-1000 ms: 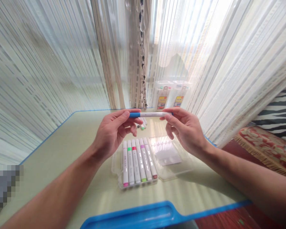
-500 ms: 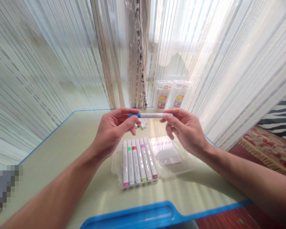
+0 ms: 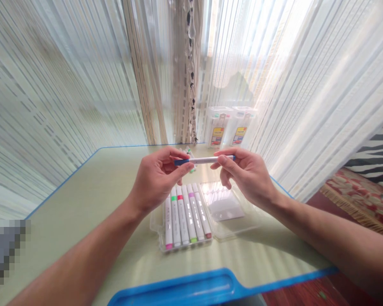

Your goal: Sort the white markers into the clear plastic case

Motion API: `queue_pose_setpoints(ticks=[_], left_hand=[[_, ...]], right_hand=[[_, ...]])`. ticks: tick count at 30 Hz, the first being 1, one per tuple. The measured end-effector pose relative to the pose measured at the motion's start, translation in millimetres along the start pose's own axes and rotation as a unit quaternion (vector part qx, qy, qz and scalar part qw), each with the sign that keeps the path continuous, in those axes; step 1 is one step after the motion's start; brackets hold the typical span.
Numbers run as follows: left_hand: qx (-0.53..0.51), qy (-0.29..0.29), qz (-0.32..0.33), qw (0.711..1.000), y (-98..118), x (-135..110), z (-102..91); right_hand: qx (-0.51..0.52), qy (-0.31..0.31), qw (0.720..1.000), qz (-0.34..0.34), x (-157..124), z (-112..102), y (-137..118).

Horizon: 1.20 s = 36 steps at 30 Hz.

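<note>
A white marker (image 3: 203, 160) with a blue cap and a blue far end lies level between my two hands, above the table. My left hand (image 3: 161, 174) pinches its blue cap between thumb and fingers. At the other end, my right hand (image 3: 242, 170) grips the white barrel with thumb and forefinger, its other fingers curled. Below them, an open clear plastic case (image 3: 162, 244) holds a row of several white markers (image 3: 187, 221) with coloured ends. The clear lid (image 3: 225, 204) is folded out to the right, with a pale card in it.
More markers (image 3: 191, 154) lie behind my hands, partly hidden by them. Two upright clear cases (image 3: 217, 127) with yellow labels stand at the table's back edge. String curtains (image 3: 83, 85) and a bead strand (image 3: 191, 85) hang behind. The pale green table (image 3: 83, 195) has a blue rim.
Both hands have lowered slightly, with the marker still between them. My left hand has shifted a little to the right. The open case has not moved.
</note>
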State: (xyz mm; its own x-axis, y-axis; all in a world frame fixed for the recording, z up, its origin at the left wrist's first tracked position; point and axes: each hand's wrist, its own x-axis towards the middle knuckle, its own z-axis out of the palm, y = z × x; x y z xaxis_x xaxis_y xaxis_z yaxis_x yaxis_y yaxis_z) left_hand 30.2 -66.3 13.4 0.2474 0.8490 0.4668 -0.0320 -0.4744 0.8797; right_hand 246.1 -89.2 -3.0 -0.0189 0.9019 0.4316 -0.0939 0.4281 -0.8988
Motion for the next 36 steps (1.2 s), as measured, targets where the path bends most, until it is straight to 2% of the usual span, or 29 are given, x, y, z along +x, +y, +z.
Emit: queue_pose_setpoints(ticks=[10,17,29,32,36], left_hand=[[0.041,-0.026,0.008,0.999,-3.9,-2.1,-1.6],[0.007,-0.014,0.001,1.0,2.5,1.9,-0.7],[-0.106,0.013,-0.046,0.993,-1.9,4.5,-1.4],[-0.096,0.02,-0.037,0.994,-2.0,4.5,-2.3],[-0.035,0.029,-0.02,0.999,-1.2,4.3,-2.9]], right_hand=[[0.005,-0.008,0.999,0.038,1.0,-1.4,-0.7],[0.041,0.019,0.999,0.02,2.2,0.8,-2.6],[0.06,0.031,0.997,0.022,1.1,-0.6,-4.9],[0.056,0.038,0.998,0.017,1.9,-0.4,-4.7],[0.047,0.048,0.998,0.003,3.2,-0.2,-3.1]])
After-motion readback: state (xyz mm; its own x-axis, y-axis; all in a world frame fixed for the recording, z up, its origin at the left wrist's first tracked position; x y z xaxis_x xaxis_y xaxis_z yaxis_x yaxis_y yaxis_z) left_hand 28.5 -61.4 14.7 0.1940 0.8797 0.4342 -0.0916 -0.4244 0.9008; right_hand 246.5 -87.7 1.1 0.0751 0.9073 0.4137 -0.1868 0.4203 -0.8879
